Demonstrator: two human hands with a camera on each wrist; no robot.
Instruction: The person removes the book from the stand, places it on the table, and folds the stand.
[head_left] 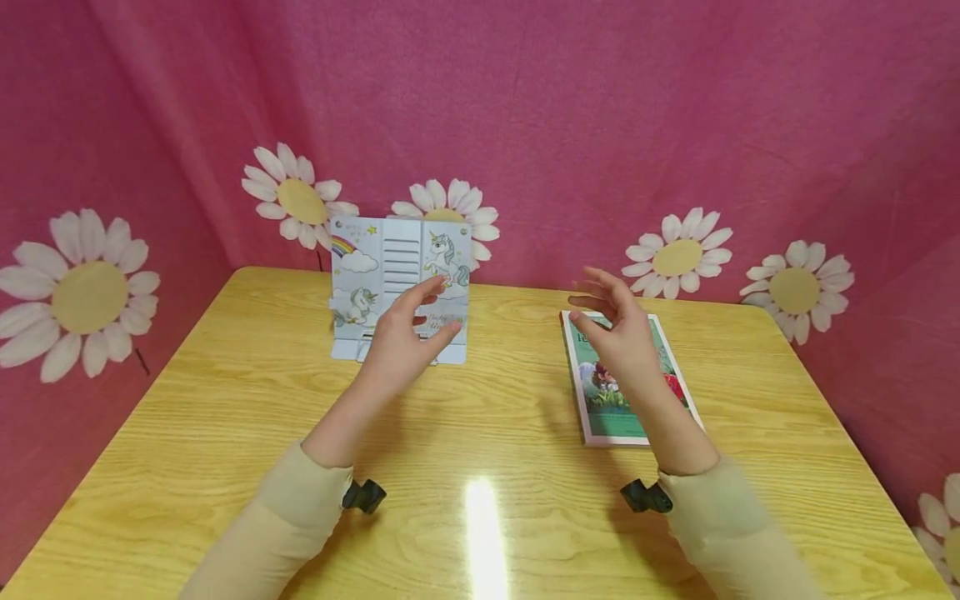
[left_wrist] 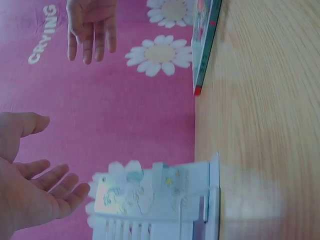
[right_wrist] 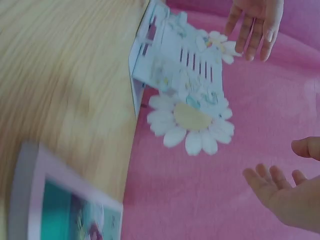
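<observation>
Both left hand (head_left: 401, 335) and right hand (head_left: 626, 332) hover empty, loosely half-spread.

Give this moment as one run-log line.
left hand: holds nothing, raised near unicorn-print book stand | right hand: holds nothing, raised near green-covered book | stand: standing on wooden table | book: flat on table

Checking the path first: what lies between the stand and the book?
Only bare tabletop between the stand and the book; the head view shows it.
</observation>
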